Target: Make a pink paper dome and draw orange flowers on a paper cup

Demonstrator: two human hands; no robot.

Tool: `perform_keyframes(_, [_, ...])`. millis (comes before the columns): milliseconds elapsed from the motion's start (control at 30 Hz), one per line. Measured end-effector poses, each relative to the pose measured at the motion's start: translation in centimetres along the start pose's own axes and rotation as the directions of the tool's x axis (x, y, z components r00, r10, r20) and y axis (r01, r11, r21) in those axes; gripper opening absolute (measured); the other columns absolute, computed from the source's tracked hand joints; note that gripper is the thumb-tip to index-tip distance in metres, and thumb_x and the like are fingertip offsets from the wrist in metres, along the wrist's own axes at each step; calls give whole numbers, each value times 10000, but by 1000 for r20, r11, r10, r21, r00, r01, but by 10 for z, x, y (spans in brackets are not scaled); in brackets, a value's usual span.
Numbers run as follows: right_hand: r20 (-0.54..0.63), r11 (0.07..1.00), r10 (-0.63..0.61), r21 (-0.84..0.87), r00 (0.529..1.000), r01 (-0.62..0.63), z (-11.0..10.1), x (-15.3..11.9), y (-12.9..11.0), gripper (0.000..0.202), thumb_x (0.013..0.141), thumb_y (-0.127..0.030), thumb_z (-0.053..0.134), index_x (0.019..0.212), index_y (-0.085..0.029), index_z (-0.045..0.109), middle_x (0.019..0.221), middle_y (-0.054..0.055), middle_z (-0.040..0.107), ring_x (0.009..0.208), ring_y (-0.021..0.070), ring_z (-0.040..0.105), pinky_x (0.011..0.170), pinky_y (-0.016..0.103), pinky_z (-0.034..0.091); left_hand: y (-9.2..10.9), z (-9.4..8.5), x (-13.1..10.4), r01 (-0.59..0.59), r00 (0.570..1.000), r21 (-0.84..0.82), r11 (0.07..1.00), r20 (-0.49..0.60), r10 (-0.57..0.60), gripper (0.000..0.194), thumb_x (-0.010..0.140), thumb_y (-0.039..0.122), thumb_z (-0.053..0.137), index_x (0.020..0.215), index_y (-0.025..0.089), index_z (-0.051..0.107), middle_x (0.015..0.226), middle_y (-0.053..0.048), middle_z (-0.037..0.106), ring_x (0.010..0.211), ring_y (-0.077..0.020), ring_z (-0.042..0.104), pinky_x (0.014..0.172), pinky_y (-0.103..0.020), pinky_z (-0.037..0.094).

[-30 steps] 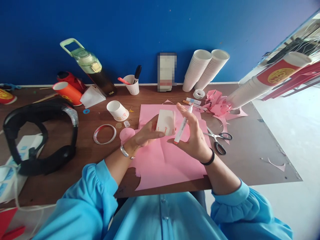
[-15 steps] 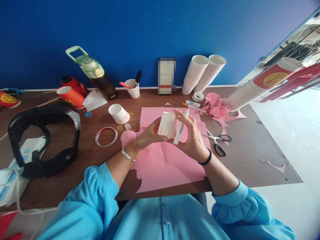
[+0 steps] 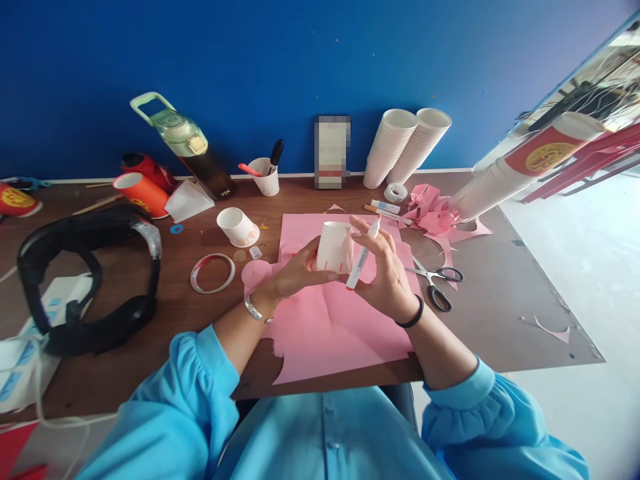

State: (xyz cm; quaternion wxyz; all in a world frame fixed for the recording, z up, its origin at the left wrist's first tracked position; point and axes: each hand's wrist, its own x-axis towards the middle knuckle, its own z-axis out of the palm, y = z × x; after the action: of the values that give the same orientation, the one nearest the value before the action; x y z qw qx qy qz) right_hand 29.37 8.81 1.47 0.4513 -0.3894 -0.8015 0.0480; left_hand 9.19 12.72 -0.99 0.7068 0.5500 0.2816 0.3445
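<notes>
Above the pink paper (image 3: 330, 333), a white paper cup (image 3: 334, 245) is held upside down, its wide rim toward me with short red marks along it. My left hand (image 3: 300, 270) is closed around the cup's left side. A white marker (image 3: 359, 267) with a red tip slants through the fingers of my right hand (image 3: 387, 280), its tip pointing up and away from the cup. Fingertips of that hand also touch the cup's right side. On the table to the left stands another white cup (image 3: 238, 228) with orange drawings near its rim.
Scissors (image 3: 433, 277) lie to the right, near crumpled pink scraps (image 3: 433, 207) and markers (image 3: 387, 210). Stacks of paper cups (image 3: 390, 150) stand against the blue wall. A tape roll (image 3: 212, 273), a bottle (image 3: 193, 153) and a black headset-like band (image 3: 90, 283) are on the left.
The cup has turned in my hands, so different red marks face me and it sits more upright. The marker stays in my right hand, nearly unmoved.
</notes>
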Motion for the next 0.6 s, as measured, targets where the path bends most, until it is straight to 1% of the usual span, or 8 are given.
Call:
perform_keyframes(67, [-97,999,-2,43,995,6,-5,-1,-3,609,859,-257,757,1400,-270,477,1364,158,646,1229,349,632,970,575,545,-5,-4,0,-10,1000,-35,999,-6,9,688,763,343,846,1385,282,560,1398,-98,623,1318,-326,551,1079,-488,456])
perform_keyframes(133, [-212,997,39,78,976,-23,-11,-3,-6,417,925,-276,684,1331,-273,584,1102,101,726,973,284,704,810,469,591,-7,-7,0,-31,999,-72,997,28,33,682,772,349,836,1391,281,560,1401,-108,628,1311,-324,569,1093,-506,448])
perform_keyframes(167, [-257,995,65,88,964,-43,-13,-5,-8,321,956,-277,637,1277,-272,642,974,74,722,836,244,695,716,412,584,-8,-8,0,-38,998,-80,996,50,42,674,775,350,832,1390,276,565,1403,-114,628,1308,-324,574,1099,-511,445])
perform_keyframes(233, [-278,991,112,104,954,-86,-16,-9,-12,239,991,-261,566,1181,-265,711,818,41,684,658,186,636,597,344,539,-8,-9,1,-49,996,-76,996,69,55,662,784,347,822,1391,269,569,1408,-118,625,1313,-321,568,1096,-504,446])
perform_keyframes(333, [-239,971,203,177,949,-163,-16,-11,-18,228,965,-240,576,1172,-236,672,804,26,677,601,156,625,558,309,535,-9,-10,1,-52,997,-46,998,58,55,662,796,335,809,1405,275,557,1406,-107,620,1300,-308,561,1056,-458,461])
perform_keyframes(400, [-212,966,210,198,954,-169,-16,-9,-21,198,923,-217,613,1119,-223,644,814,23,685,618,157,646,561,299,548,-11,-10,1,-49,997,-42,998,51,51,667,794,336,809,1407,279,552,1372,-102,635,1259,-302,578,1020,-439,471])
perform_keyframes(533, [-155,993,37,120,987,-18,-17,1,-26,140,864,-104,619,927,-227,643,747,20,692,640,165,667,574,292,548,-12,-9,0,-19,999,-36,999,31,20,668,782,346,815,1391,281,547,1287,-91,657,1210,-292,587,995,-430,479])
perform_keyframes(600, [-139,995,14,99,990,0,-17,3,-27,165,852,-73,617,908,-226,636,736,21,689,631,160,670,562,281,543,-10,-8,0,-4,1000,-26,1000,27,4,664,778,351,818,1379,288,542,1264,-77,652,1192,-278,584,986,-418,483])
